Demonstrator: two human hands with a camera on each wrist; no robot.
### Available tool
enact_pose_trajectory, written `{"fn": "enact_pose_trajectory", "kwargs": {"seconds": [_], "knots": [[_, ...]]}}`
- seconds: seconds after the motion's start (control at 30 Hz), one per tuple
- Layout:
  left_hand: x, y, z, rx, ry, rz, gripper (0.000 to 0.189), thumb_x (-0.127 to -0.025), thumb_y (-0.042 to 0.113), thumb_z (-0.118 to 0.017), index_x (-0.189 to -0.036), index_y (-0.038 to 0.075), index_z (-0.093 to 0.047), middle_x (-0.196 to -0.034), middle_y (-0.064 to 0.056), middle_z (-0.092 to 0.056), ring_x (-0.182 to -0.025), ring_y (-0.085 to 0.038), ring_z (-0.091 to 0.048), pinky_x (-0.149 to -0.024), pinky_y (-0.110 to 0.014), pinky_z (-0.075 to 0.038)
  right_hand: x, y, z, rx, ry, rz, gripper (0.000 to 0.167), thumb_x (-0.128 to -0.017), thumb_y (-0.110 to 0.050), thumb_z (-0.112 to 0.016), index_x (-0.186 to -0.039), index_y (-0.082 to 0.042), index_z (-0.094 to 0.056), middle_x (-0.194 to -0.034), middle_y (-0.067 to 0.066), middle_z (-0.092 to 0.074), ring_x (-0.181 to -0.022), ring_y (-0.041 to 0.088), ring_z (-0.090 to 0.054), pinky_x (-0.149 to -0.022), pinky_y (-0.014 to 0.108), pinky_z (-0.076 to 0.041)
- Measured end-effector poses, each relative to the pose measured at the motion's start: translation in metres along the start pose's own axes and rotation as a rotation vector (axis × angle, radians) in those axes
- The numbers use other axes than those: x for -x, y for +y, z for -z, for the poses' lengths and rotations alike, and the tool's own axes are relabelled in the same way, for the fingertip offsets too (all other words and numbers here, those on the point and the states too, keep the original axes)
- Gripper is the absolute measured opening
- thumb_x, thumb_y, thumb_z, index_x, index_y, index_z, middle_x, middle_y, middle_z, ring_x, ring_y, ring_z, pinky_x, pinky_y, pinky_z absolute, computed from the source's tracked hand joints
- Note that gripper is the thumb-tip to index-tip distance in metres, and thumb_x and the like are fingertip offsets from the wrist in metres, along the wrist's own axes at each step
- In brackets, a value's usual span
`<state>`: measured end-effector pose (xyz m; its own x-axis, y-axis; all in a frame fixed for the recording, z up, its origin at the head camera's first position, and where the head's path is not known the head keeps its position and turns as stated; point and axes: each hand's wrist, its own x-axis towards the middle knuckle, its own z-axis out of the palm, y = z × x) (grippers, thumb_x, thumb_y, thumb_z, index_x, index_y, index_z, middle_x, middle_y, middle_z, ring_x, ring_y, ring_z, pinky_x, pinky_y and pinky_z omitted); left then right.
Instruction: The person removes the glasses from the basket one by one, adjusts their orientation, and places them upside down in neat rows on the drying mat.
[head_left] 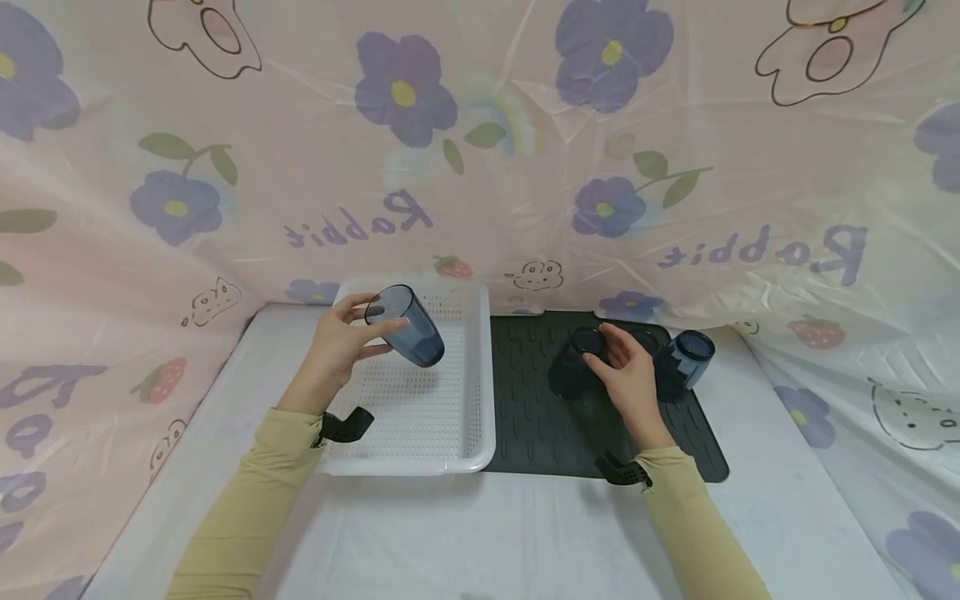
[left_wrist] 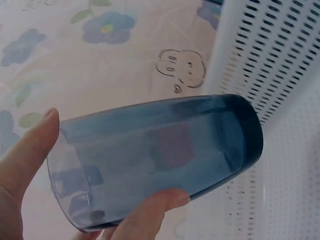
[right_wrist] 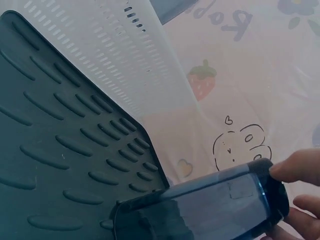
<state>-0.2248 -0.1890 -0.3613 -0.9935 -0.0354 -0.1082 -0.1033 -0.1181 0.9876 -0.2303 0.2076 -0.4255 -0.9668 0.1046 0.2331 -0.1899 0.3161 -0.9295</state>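
Note:
My left hand [head_left: 341, 342] grips a clear blue tumbler [head_left: 412, 333] near its rim, over the white perforated basket [head_left: 487, 400]. The tumbler tilts, its mouth up to the left and its thick base down to the right. In the left wrist view, thumb and fingers lie on either side of the tumbler [left_wrist: 150, 155]. My right hand [head_left: 628, 371] pinches the base of a second blue tumbler [head_left: 570, 367], which is upside down over the dark drying mat [head_left: 525, 442]. The right wrist view shows fingertips at the thick base of this tumbler [right_wrist: 215, 205].
Another upside-down blue tumbler [head_left: 684, 362] stands on the mat's right side, just beyond my right hand. Part of a further dark tumbler [head_left: 647, 337] shows behind that hand. Basket and mat lie side by side on a white-covered table [head_left: 420, 533], with a printed curtain [head_left: 495, 192] behind.

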Motion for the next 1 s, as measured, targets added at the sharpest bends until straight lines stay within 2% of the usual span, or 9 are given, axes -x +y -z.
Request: {"fn": "enact_pose_trajectory", "kwargs": {"seconds": [0.27,0.4,0.63,0.77,0.9,1.0], "knots": [[0.009,0.008,-0.005,0.089,0.024,0.001,0.079,-0.077,0.01,-0.081,-0.144,0.011,-0.038,-0.134,-0.014,-0.035,-0.108,-0.025,-0.055,-0.086,-0.04,-0.055,0.001,-0.002,0.002,-0.033,0.012,0.021,0.056,-0.086,0.0,-0.071,-0.137,-0.002,-0.048,-0.138,0.016,-0.049,-0.129,0.026,-0.045,-0.107,0.039,-0.038],[0.012,0.01,-0.008,0.127,0.041,-0.002,0.077,-0.077,0.011,-0.082,-0.141,0.012,-0.041,-0.131,-0.014,-0.037,-0.104,-0.023,-0.056,-0.085,-0.041,-0.055,0.002,-0.005,0.003,-0.035,0.024,0.028,0.055,-0.086,-0.001,-0.07,-0.136,-0.002,-0.049,-0.138,0.015,-0.05,-0.129,0.025,-0.045,-0.107,0.038,-0.038],[0.017,0.01,-0.012,0.192,0.02,-0.033,0.073,-0.079,0.009,-0.08,-0.14,0.009,-0.04,-0.131,-0.015,-0.038,-0.097,-0.021,-0.061,-0.086,-0.042,-0.055,0.003,-0.019,0.007,-0.041,0.08,0.055,0.051,-0.086,-0.003,-0.071,-0.134,-0.003,-0.052,-0.134,0.013,-0.053,-0.126,0.025,-0.048,-0.107,0.04,-0.038],[0.019,0.01,-0.015,0.225,0.019,-0.05,0.071,-0.078,0.008,-0.08,-0.138,0.007,-0.041,-0.129,-0.017,-0.038,-0.098,-0.021,-0.06,-0.085,-0.043,-0.055,0.008,-0.041,0.008,-0.066,0.104,0.066,0.048,-0.087,0.0,-0.068,-0.133,0.001,-0.052,-0.133,0.019,-0.052,-0.125,0.031,-0.048,-0.107,0.043,-0.038],[0.021,0.01,-0.019,0.246,0.014,-0.068,0.069,-0.078,0.009,-0.08,-0.136,0.006,-0.043,-0.125,-0.016,-0.041,-0.096,-0.022,-0.06,-0.085,-0.044,-0.055,0.012,-0.056,0.007,-0.081,0.109,0.059,0.047,-0.089,-0.001,-0.067,-0.133,0.001,-0.051,-0.133,0.018,-0.053,-0.124,0.032,-0.049,-0.106,0.043,-0.039],[0.022,0.011,-0.022,0.262,0.011,-0.083,0.069,-0.078,0.01,-0.08,-0.136,0.006,-0.043,-0.121,-0.015,-0.043,-0.096,-0.023,-0.061,-0.086,-0.045,-0.054,0.008,-0.049,0.007,-0.098,0.106,0.065,0.047,-0.089,-0.005,-0.068,-0.134,-0.003,-0.053,-0.132,0.014,-0.054,-0.124,0.028,-0.05,-0.106,0.041,-0.04]]}}
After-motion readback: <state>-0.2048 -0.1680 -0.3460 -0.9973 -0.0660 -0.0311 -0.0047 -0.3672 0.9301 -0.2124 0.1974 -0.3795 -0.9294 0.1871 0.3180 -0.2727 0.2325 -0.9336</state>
